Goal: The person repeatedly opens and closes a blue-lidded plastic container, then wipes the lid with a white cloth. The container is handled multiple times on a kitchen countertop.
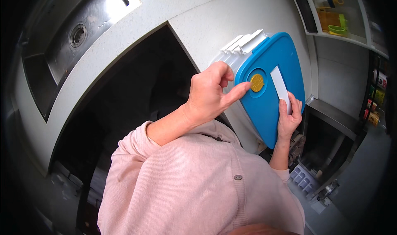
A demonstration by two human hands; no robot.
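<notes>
A translucent plastic container with a blue lid (263,111) and white plastic edge pieces (243,44) stands before me on the pale counter. Set in a round recess of the lid is a yellow dial (257,82). My left hand (212,90) is beside it, fingers curled and apart from the thumb, holding nothing; its thumb tip is at the dial's left edge, and I cannot tell whether they touch. Between the thumb and fingers of my right hand (290,115) is the lower end of a flat white strip (280,84), which lies slanting over the lid.
A steel sink (55,58) with a round drain (78,35) is at the upper left. The pale counter (198,21) runs behind the container and ends at a dark opening. At the upper right is a glass-fronted cabinet (338,15); shelves with packets (373,111) are farther right.
</notes>
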